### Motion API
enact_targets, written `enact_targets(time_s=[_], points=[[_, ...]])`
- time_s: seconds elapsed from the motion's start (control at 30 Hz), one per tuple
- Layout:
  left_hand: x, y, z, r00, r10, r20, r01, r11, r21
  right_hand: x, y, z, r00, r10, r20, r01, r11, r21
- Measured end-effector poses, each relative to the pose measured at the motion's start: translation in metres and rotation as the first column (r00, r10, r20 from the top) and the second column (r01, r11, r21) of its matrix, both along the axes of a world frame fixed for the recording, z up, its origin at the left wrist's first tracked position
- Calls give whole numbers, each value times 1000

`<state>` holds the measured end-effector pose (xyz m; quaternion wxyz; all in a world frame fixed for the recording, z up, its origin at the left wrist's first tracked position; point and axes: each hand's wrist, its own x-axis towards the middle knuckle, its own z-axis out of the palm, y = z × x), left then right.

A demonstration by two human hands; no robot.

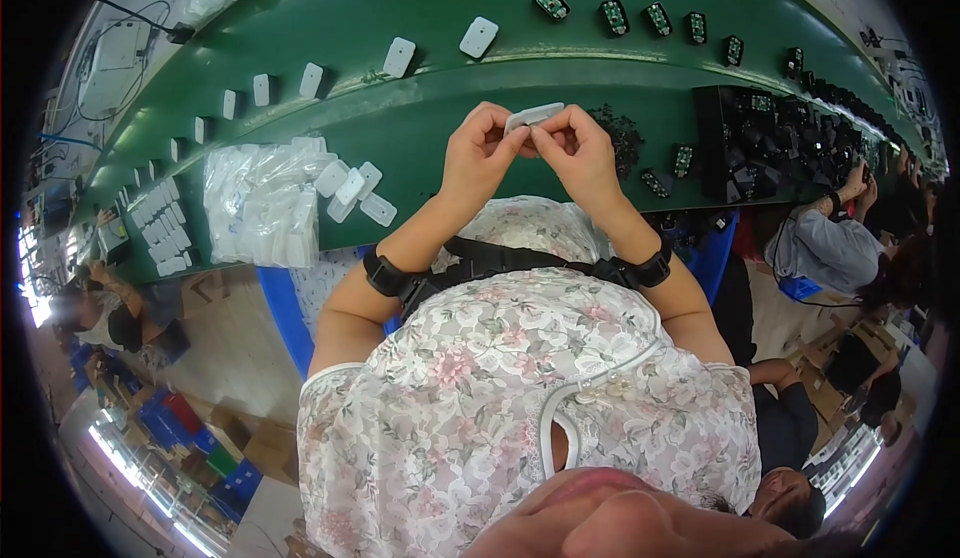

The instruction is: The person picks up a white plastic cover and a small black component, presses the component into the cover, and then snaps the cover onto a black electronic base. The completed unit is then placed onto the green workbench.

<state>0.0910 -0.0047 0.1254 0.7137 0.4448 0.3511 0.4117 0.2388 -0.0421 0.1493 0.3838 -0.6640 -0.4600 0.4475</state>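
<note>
Above the green table, my left hand (478,154) and my right hand (582,155) come together with fingers pinched on one pale, flat plastic cover (535,115). It is tilted, and my fingertips hide its lower side. Just right of my right hand lies a heap of tiny black parts (622,141). Further right are two black housings with green circuit boards, one of them the upright housing (683,161). Several loose white covers (350,186) lie left of my left forearm, beside a clear plastic bag (262,208) packed with more of them.
Along the raised strip at the back, white covers (399,57) stand spaced out to the left, and black board housings (614,19) to the right. A black box (712,138) of dark parts sits at the right. Co-workers sit both sides; one wears a grey sleeve (820,248).
</note>
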Motion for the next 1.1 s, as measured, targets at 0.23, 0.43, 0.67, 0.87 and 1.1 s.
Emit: enact_targets(time_s=[0.23, 0.43, 0.67, 0.87, 1.1], points=[[-5, 2, 5, 997, -71, -8, 69, 986, -150, 9, 0, 11, 965, -128, 230, 46, 942, 333], [-10, 0, 2, 989, -145, -23, 139, 975, -173, 12, 0, 6, 990, 92, 111, -100, 993, 69], [-16, 0, -1, 963, -263, -67, 242, 945, -222, 27, 8, -15, 961, 143, -237, -181, 972, -149], [-18, 4, -13, 990, -136, 21, 134, 919, -370, 37, 26, -29, 905, 178, -388, -307, 903, -302], [-22, 30, -98, 740, -46, -671, 151, 983, 99, 66, 116, -84, 617, -229, 753, -51, 943, 328]])
